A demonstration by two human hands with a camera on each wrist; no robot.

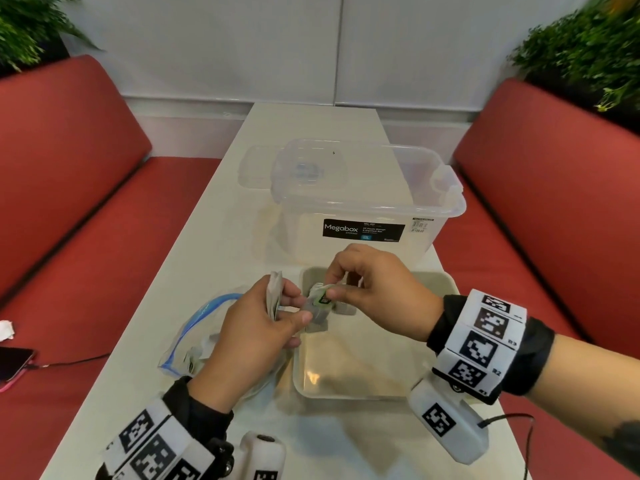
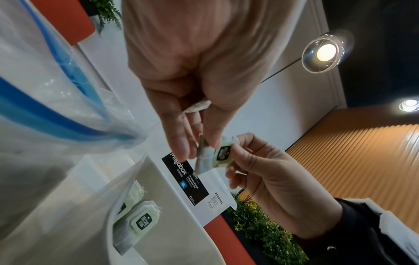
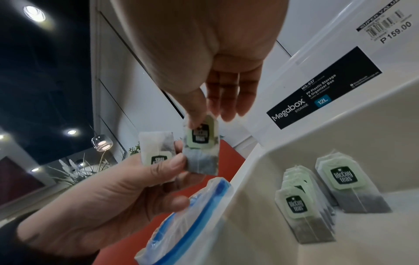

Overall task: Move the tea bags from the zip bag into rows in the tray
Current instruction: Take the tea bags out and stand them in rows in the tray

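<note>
Over the tray's far left corner my right hand (image 1: 329,294) pinches a tea bag (image 1: 320,303) by its green tag (image 3: 201,136). My left hand (image 1: 294,306) grips a small stack of tea bags (image 1: 274,292), and its fingertips (image 2: 181,148) also touch the lower edge of that same tea bag (image 2: 204,161). The cream tray (image 1: 367,393) holds a short row of upright tea bags (image 3: 299,211) and another group (image 3: 349,184) beside it. The clear zip bag (image 1: 194,327) with a blue zip lies open under my left wrist, with tea bags inside.
A clear Megabox storage box (image 1: 363,209) stands just behind the tray, its lid (image 1: 263,168) lying further back. Red benches flank the white table (image 1: 207,237). A phone (image 1: 14,362) on a cable lies on the left bench.
</note>
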